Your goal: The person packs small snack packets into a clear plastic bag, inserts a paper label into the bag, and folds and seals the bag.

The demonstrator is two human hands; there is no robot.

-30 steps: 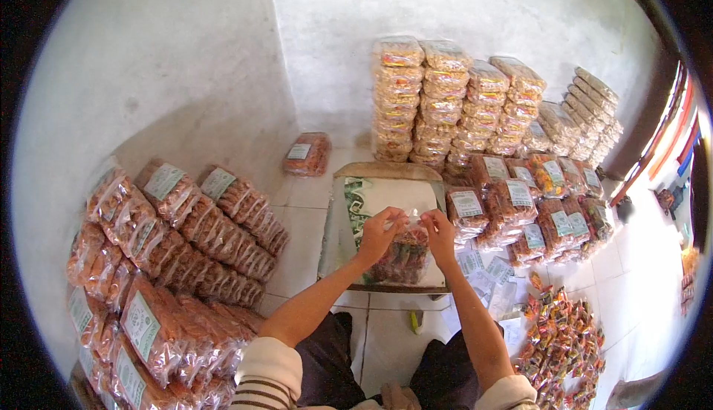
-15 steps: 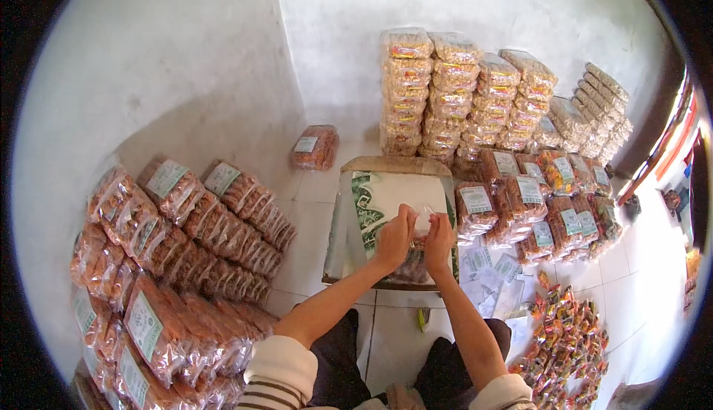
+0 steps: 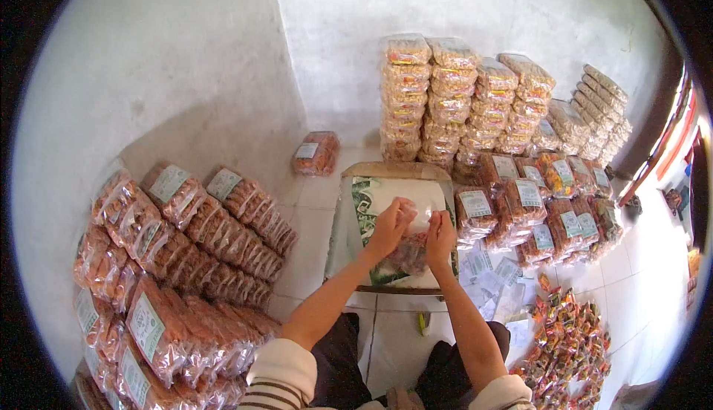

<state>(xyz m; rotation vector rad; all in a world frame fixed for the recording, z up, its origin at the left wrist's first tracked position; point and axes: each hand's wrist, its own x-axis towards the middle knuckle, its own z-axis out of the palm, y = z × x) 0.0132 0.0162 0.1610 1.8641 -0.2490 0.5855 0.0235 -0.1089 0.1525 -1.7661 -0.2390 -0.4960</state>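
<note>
A clear plastic bag (image 3: 410,255) with reddish-brown contents rests on a low table (image 3: 353,261) with a white and green patterned top. My left hand (image 3: 394,224) has its fingers closed on the upper left of the bag. On the other side of the bag's top, my right hand (image 3: 441,238) pinches the plastic. Between both hands the clear film is stretched out. The bag's lower part lies partly behind my hands and forearms.
Stacks of brown snack packs (image 3: 160,250) stand at the left. Tall stacks of pale packs (image 3: 405,102) line the back wall. Labelled packs (image 3: 527,194), paper labels (image 3: 486,280) and a heap of small sachets (image 3: 568,343) lie at the right. A yellow-green cutter (image 3: 424,323) is on the floor.
My hands have moved slightly apart, the left one a little to the left. More of the bag's clear top shows between them.
</note>
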